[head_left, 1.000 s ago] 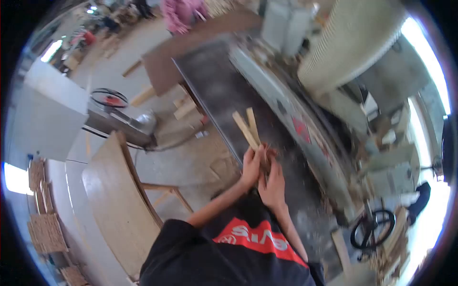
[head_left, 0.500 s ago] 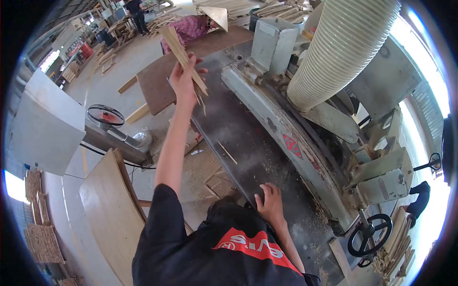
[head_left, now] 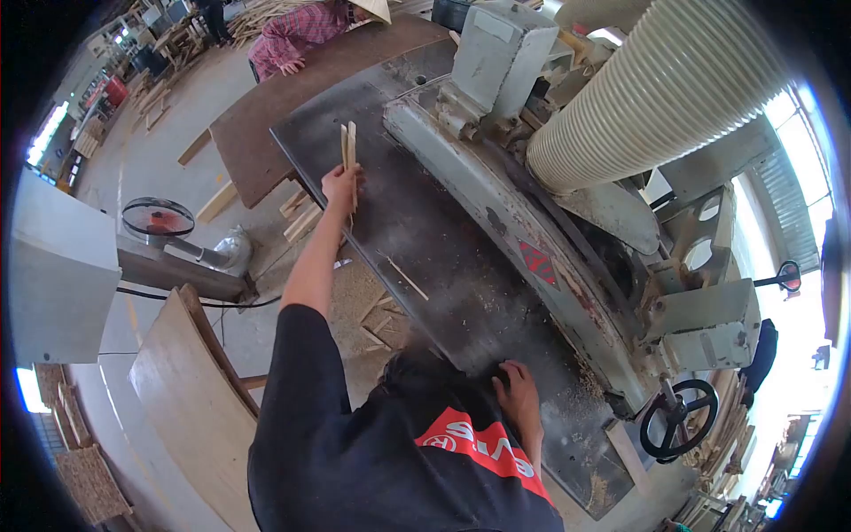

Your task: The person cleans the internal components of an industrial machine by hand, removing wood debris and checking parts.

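Note:
My left hand [head_left: 339, 188] is closed around a small bunch of thin wood strips [head_left: 348, 146], which point away from me over the left edge of the dark metal machine table [head_left: 417, 230]. My right hand [head_left: 519, 395] rests on the near part of this table, holding nothing, its thumb and fingers apart. Between the hands, a loose thin wood sliver [head_left: 408, 279] lies on the tabletop. Right of both hands runs the long grey machine beam [head_left: 505, 222] with a red emblem.
A ribbed dust hose [head_left: 651, 97] rises from the machine. A black handwheel [head_left: 679, 422] stands at the near right. Across the brown table [head_left: 257, 133], a person in a checked shirt [head_left: 301, 35] leans over. A curved wooden panel [head_left: 191, 399] and floor offcuts [head_left: 377, 324] lie left.
My left hand has come down and nearer the tabletop with the wood strips, which now stand more upright in the view. My right hand stays on the table. The checked-shirt person's hand now shows.

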A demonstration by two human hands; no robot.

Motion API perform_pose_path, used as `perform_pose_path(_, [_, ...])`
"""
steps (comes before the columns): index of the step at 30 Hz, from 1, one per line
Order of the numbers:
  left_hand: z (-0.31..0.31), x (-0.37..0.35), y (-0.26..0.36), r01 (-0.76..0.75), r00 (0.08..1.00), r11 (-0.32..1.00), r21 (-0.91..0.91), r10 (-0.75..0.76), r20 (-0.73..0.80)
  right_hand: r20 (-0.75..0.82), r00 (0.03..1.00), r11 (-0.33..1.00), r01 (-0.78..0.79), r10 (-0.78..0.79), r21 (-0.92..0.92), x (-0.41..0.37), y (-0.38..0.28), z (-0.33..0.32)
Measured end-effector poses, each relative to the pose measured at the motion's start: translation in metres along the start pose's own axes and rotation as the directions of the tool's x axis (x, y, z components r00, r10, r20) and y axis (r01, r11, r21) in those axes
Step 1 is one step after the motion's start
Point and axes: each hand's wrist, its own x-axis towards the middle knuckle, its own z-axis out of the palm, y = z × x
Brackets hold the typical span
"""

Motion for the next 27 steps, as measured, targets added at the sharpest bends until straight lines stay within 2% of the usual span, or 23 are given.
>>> perform_pose_path(1, [-0.004,0.019,0.003,-0.03,0.999,1.0,-0.001,0.03,0.011,0.002,0.999,0.998,-0.052,0.052,0.041,0.001,-0.003,-0.003])
perform_pose_path(2, [-0.01,0.038,0.01,-0.009,0.995,0.997,-0.077,0.016,0.098,-0.002,0.998,0.998,-0.068,0.068,0.016,0.003,-0.002,-0.006])
perform_pose_path(5, [-0.035,0.104,0.027,-0.09,0.976,0.985,0.149,0.057,0.211,-0.007,0.991,0.99,-0.131,0.131,-0.051,0.007,-0.005,-0.014])
perform_pose_path(7, [-0.055,0.141,0.015,-0.025,0.995,0.829,0.558,0.077,-0.07,-0.007,0.984,0.979,-0.178,0.178,-0.095,0.015,-0.011,-0.022])
perform_pose_path(8, [-0.063,0.145,0.014,-0.062,0.985,0.772,0.632,0.15,-0.087,-0.016,0.984,0.98,-0.18,0.179,-0.082,0.015,-0.009,-0.023])
perform_pose_path(11, [-0.076,0.115,-0.006,-0.039,0.987,0.807,0.59,0.123,-0.103,-0.038,0.98,0.98,-0.195,0.193,-0.042,0.022,-0.005,-0.017])
perform_pose_path(13, [-0.083,0.091,-0.023,-0.194,0.96,0.731,0.654,0.278,-0.025,-0.028,0.973,0.973,-0.229,0.228,-0.04,0.021,-0.008,-0.016])
perform_pose_path(15, [-0.083,0.046,-0.031,-0.364,0.879,0.617,0.698,0.476,0.037,-0.007,0.978,0.977,-0.207,0.207,-0.061,0.019,-0.005,-0.017])
perform_pose_path(16, [-0.078,0.017,-0.017,-0.345,0.866,0.515,0.785,0.498,0.054,0.0,0.981,0.978,-0.194,0.194,-0.071,0.017,-0.003,-0.018])
perform_pose_path(19, [-0.077,-0.015,0.004,-0.349,0.894,0.24,0.906,0.375,0.245,0.035,0.986,0.987,-0.16,0.161,-0.015,0.01,0.009,-0.021])
perform_pose_path(22, [-0.072,-0.014,0.02,-0.427,0.892,-0.008,0.904,0.159,0.423,0.0,0.979,0.973,-0.203,0.204,0.105,0.004,0.017,-0.025])
perform_pose_path(25, [-0.067,0.013,0.02,-0.346,0.922,0.028,0.938,0.196,0.334,-0.019,0.972,0.966,-0.232,0.236,0.111,-0.001,0.024,-0.031])
perform_pose_path(27, [-0.058,0.021,0.045,-0.345,0.925,-0.006,0.939,0.168,0.341,-0.073,0.968,0.96,-0.224,0.239,0.17,-0.011,0.039,-0.025])
